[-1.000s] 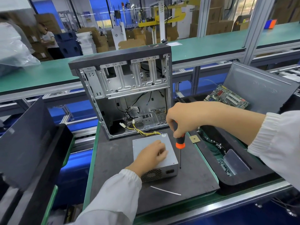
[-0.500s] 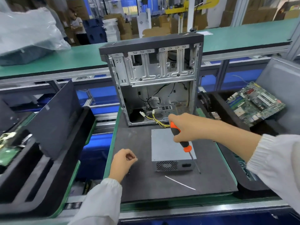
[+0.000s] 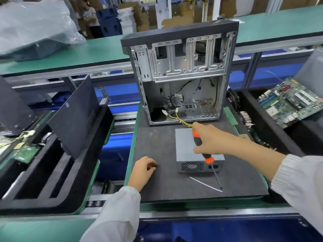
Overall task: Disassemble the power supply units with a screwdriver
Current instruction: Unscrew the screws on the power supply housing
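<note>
A grey metal power supply unit (image 3: 186,147) lies flat on the dark mat (image 3: 157,142), its vent grille facing me. Yellow cables (image 3: 180,119) run from it into the open computer case (image 3: 181,74) standing behind it. My right hand (image 3: 209,140) hovers over the unit, shut on an orange and black screwdriver (image 3: 205,154) whose shaft slants down to the mat near the unit's front right corner. My left hand (image 3: 142,169) rests on the mat to the left of the unit, fingers curled; whether it holds something small I cannot tell.
A thin white strip (image 3: 205,183) lies on the mat in front of the unit. A black tray (image 3: 43,180) with a propped dark panel (image 3: 75,117) sits at the left. At the right, a green motherboard (image 3: 290,100) leans in another black tray. A person stands far behind.
My left hand has left the top of the power supply unit and come to rest on the mat at its left. My right hand tilted the screwdriver from upright to slanted.
</note>
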Demonstrator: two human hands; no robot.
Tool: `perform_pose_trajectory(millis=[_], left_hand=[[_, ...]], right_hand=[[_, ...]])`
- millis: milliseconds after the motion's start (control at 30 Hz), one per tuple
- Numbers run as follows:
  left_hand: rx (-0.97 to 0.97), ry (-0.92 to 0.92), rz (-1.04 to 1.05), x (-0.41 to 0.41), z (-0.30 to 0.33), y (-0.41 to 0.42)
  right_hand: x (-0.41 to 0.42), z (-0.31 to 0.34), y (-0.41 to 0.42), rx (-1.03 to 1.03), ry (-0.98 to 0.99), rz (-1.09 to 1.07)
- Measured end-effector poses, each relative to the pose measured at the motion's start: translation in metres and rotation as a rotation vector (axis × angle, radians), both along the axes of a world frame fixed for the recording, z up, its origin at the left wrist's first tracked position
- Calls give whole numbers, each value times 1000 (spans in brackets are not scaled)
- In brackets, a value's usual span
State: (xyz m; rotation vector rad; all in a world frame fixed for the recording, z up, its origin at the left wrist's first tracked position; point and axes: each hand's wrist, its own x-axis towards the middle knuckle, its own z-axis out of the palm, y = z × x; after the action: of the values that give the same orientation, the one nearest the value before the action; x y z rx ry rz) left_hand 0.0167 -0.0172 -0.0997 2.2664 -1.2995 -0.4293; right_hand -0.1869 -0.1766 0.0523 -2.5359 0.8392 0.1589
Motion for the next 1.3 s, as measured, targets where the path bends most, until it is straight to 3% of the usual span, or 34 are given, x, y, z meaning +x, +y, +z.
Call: perform_pose_trajectory(millis=[167, 300, 433, 633, 833, 1000, 1300], left_hand=[[-133, 81, 27, -2, 6, 0], [-165, 97, -138, -27, 13, -9], [-130, 291, -176, -56, 13, -21], [-161, 456, -159, -64, 16, -33], [-167, 467, -235, -63, 9, -30], [-158, 471, -232, -66, 3, -31], [-254, 349, -97, -71, 18, -36]], right_hand=[[-3, -8, 0, 74, -63, -145], [-16, -7, -2, 62, -72, -286], [-37, -16, -5, 163, -211, -412], [-62, -46, -4, 120, -187, -533], [-63, -81, 0, 217, -66, -544], [-61, -98, 2, 275, -142, -567], [-50, -86, 5, 115, -254, -642]])
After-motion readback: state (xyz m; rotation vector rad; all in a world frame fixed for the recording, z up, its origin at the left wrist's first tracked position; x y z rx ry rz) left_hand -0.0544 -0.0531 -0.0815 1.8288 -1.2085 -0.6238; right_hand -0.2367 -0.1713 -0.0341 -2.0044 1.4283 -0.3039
